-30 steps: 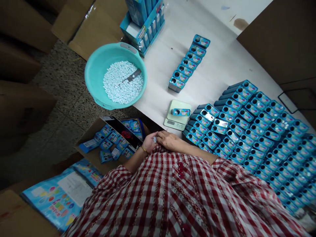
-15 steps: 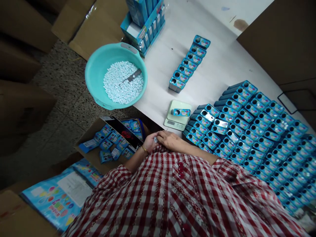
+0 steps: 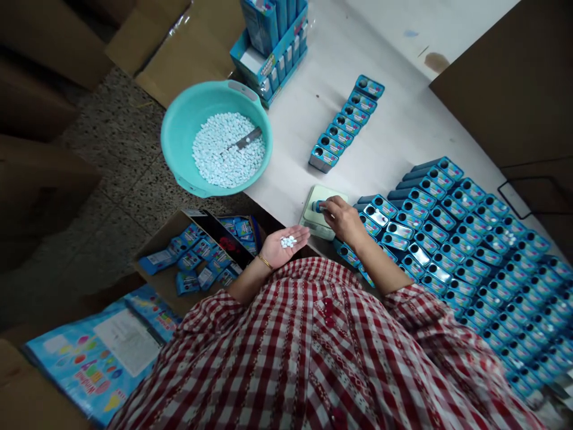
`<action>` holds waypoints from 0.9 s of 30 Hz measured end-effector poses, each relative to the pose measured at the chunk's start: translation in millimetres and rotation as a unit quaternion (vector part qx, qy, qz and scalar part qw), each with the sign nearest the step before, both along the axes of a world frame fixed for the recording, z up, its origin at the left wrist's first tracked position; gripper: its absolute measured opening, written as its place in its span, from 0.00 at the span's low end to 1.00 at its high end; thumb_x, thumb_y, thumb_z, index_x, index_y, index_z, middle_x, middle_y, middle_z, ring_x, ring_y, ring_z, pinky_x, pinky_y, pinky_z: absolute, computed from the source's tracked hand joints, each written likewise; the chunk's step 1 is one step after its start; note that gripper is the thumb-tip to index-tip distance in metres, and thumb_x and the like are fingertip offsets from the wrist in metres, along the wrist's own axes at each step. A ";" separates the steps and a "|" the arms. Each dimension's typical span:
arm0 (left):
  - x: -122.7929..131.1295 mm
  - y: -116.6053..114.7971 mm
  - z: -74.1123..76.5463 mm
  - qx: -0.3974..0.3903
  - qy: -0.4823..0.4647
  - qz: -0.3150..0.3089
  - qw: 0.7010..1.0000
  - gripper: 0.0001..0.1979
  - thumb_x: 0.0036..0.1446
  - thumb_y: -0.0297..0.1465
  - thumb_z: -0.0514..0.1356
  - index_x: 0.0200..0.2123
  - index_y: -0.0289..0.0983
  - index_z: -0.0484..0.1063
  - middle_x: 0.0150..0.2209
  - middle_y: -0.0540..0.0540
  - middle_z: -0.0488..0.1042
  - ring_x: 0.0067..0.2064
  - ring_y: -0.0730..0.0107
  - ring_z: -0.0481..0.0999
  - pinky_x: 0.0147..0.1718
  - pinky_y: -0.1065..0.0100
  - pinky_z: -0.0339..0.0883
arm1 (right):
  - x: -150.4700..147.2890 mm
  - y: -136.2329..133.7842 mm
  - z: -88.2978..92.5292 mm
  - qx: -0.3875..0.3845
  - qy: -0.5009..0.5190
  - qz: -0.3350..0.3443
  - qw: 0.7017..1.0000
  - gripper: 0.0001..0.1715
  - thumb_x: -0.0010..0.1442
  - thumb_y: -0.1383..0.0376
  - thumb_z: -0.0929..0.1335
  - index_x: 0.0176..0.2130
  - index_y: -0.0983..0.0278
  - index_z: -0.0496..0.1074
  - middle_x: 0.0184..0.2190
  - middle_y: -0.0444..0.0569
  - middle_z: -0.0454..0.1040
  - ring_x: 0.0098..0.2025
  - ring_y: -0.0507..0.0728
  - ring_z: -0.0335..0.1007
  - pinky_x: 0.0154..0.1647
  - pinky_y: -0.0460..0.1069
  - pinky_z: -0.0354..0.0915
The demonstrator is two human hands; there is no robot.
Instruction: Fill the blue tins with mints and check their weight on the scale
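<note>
My left hand (image 3: 282, 246) is held palm up with its fingers stretched out, and a small heap of white candies (image 3: 289, 241) rests in it. Over the pale green scale (image 3: 319, 194), my right hand (image 3: 342, 218) has its fingers closed on a small blue tin (image 3: 317, 206). Most of that tin is hidden behind the fingers. Left of the scale, a turquoise basin (image 3: 179, 119) holds many more white candies and a dark flat scoop or blade (image 3: 248, 138) lying among them.
Several blue tins (image 3: 342, 132) stand in a row on the white table (image 3: 290, 131). Many more tins (image 3: 465, 239) crowd the right side. A display box (image 3: 264, 65) stands at the back. Below the table edge, a carton (image 3: 163, 239) holds small blue packs.
My hands have parted. The right hand has moved up and right to the tin on the scale. The left hand has opened out flat, showing the candies in its palm.
</note>
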State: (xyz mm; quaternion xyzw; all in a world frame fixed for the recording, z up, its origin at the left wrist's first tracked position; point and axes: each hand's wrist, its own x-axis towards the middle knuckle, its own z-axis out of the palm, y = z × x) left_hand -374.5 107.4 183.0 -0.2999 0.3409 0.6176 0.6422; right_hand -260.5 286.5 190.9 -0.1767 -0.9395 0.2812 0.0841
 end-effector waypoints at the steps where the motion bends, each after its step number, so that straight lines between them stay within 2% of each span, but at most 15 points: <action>1: 0.6 -1.3 -0.2 0.001 0.000 0.000 1.000 0.14 0.57 0.26 0.49 0.40 0.28 0.71 0.38 0.37 0.77 0.44 0.63 0.76 0.47 0.62 0.66 | 1.3 -0.4 1.3 0.018 -0.009 -0.005 1.000 0.14 0.60 0.69 0.59 0.45 0.64 0.69 0.40 0.53 0.69 0.41 0.55 0.67 0.40 0.49 0.66; 4: 3.5 -5.7 -3.1 0.004 -0.009 0.003 1.000 0.14 0.57 0.27 0.49 0.38 0.28 0.72 0.38 0.37 0.77 0.43 0.62 0.76 0.46 0.63 0.66 | 7.1 -16.8 13.5 0.056 -0.017 0.003 0.998 0.15 0.62 0.68 0.58 0.45 0.66 0.69 0.41 0.55 0.70 0.43 0.57 0.66 0.42 0.50 0.65; 8: 9.6 -10.4 -10.7 0.008 -0.041 0.000 0.999 0.16 0.59 0.27 0.47 0.42 0.27 0.71 0.37 0.37 0.77 0.42 0.64 0.76 0.46 0.63 0.66 | 6.8 -65.0 26.6 0.044 -0.059 0.173 0.982 0.17 0.62 0.70 0.58 0.48 0.68 0.68 0.44 0.56 0.70 0.45 0.56 0.65 0.44 0.50 0.65; 11: 13.8 -14.5 -13.8 0.005 -0.054 -0.020 0.998 0.18 0.61 0.29 0.46 0.47 0.27 0.69 0.40 0.36 0.76 0.43 0.64 0.76 0.46 0.63 0.66 | -1.4 -95.1 21.3 0.038 -0.130 0.249 0.959 0.18 0.61 0.72 0.57 0.48 0.70 0.67 0.44 0.57 0.70 0.43 0.57 0.66 0.43 0.52 0.65; 15: 15.4 -22.2 -12.8 -0.016 -0.047 -0.049 0.998 0.21 0.62 0.31 0.43 0.51 0.28 0.66 0.43 0.36 0.75 0.44 0.63 0.75 0.45 0.63 0.66 | -7.5 -105.0 9.9 0.025 -0.152 0.294 0.943 0.17 0.60 0.73 0.57 0.47 0.73 0.67 0.44 0.58 0.69 0.43 0.57 0.66 0.43 0.51 0.64; 20: 15.3 -26.3 -11.4 -0.021 -0.041 -0.053 0.998 0.21 0.62 0.30 0.43 0.53 0.27 0.65 0.44 0.35 0.75 0.44 0.63 0.75 0.44 0.65 0.67 | -6.7 -101.0 8.2 0.024 -0.145 0.309 0.940 0.15 0.60 0.73 0.58 0.44 0.73 0.67 0.42 0.58 0.69 0.43 0.57 0.66 0.42 0.50 0.63; 27: 14.8 -20.4 -10.8 -0.025 -0.044 -0.041 0.998 0.19 0.61 0.28 0.45 0.49 0.28 0.69 0.37 0.39 0.76 0.38 0.67 0.77 0.40 0.67 0.68 | -5.6 -98.7 8.4 -0.005 -0.127 0.266 0.956 0.13 0.61 0.72 0.58 0.43 0.71 0.67 0.42 0.56 0.69 0.45 0.57 0.64 0.44 0.51 0.63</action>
